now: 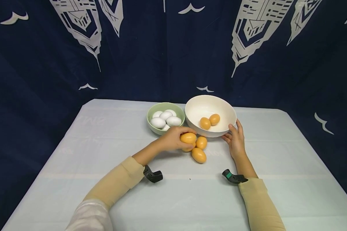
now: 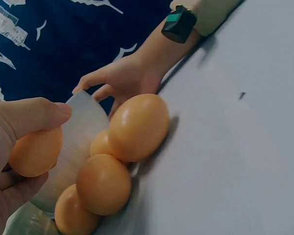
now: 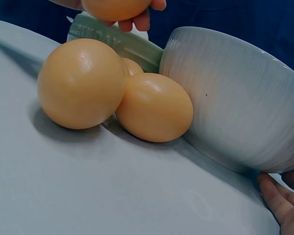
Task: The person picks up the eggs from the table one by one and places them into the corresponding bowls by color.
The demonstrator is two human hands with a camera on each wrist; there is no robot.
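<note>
My left hand pinches a brown egg between thumb and fingers, just above several other brown eggs clustered on the table. In the left wrist view the held egg is raised apart from that cluster. A large white bowl stands behind them, with two brown eggs inside. At its right side my right hand holds the bowl, a digit at the rim and other fingers low against its underside. The right wrist view shows fingertips at the bowl's base.
Left of the white bowl, and close against it, a smaller green bowl holds several white eggs. A pale cloth covers the table. Behind its far edge hangs a dark blue curtain with white prints.
</note>
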